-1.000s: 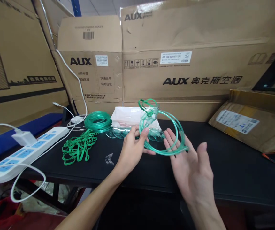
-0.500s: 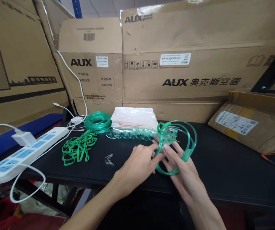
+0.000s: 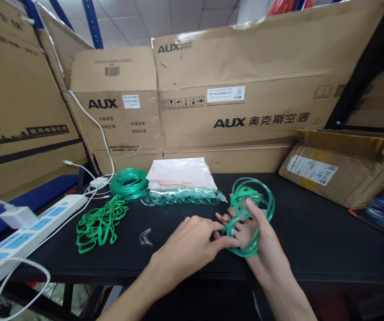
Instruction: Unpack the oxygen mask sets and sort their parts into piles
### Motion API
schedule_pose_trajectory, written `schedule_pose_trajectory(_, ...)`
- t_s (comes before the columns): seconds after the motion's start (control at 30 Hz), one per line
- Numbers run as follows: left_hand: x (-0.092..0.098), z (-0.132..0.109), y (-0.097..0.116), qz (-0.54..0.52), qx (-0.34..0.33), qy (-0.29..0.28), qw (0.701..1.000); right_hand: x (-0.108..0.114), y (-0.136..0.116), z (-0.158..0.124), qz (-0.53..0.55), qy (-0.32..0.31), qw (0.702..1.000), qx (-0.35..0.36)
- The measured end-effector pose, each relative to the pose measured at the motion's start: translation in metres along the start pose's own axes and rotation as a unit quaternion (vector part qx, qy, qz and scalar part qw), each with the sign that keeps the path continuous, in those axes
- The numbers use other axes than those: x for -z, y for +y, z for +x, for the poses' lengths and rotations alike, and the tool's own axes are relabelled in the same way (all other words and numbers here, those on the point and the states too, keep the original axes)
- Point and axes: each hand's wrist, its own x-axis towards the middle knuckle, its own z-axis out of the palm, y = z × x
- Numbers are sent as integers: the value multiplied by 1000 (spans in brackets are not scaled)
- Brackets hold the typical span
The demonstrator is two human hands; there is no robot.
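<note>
A coil of green clear tubing [image 3: 255, 203] with a mask part in it is wound round my right hand [image 3: 262, 240], whose fingers close on it. My left hand [image 3: 188, 245] pinches the lower loop of the same tubing just left of the right hand. Both hands hover low over the black table [image 3: 312, 240]. Behind them lies a row of clear masks [image 3: 181, 196] under a stack of plastic bags [image 3: 180, 171].
Another green tubing coil [image 3: 130, 183] and a heap of green elastic bands [image 3: 100, 220] lie to the left, with small metal clips [image 3: 145, 236] nearby. A white power strip [image 3: 27, 229] with cables sits far left. Cardboard boxes [image 3: 245, 102] wall the back; a padded parcel [image 3: 339, 171] lies right.
The wide loop has been gathered into a tight coil round my right hand, which went from flat open to closed. My left hand moved down and right onto the coil. The view tilted up.
</note>
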Motion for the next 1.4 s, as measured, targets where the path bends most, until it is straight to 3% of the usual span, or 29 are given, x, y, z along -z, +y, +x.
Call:
schedule_pose_trajectory(0.13,34,25,-2,44,-20,55,997,10,-7,5,7,25,999,39)
schedule_pose_trajectory(0.23,53,67,-3,141,2,131,981,13,-7,5,-4,4,999,45)
schedule_pose_trajectory(0.27,56,84,-4,180,35,131,974,12,-6,5,-10,-7,999,45)
schedule_pose_trajectory(0.4,50,150,-9,217,133,112,960,10,-2,1,-31,-39,998,34)
schedule_pose_trajectory(0.53,34,188,-16,229,222,59,946,9,-2,-1,-41,-38,998,21)
schedule_pose_trajectory(0.73,28,203,-28,249,262,15,932,8,-1,-1,-52,-39,998,18)
schedule_pose_trajectory(1.4,37,207,-31,267,232,16,935,6,-1,-3,-57,-50,997,30)
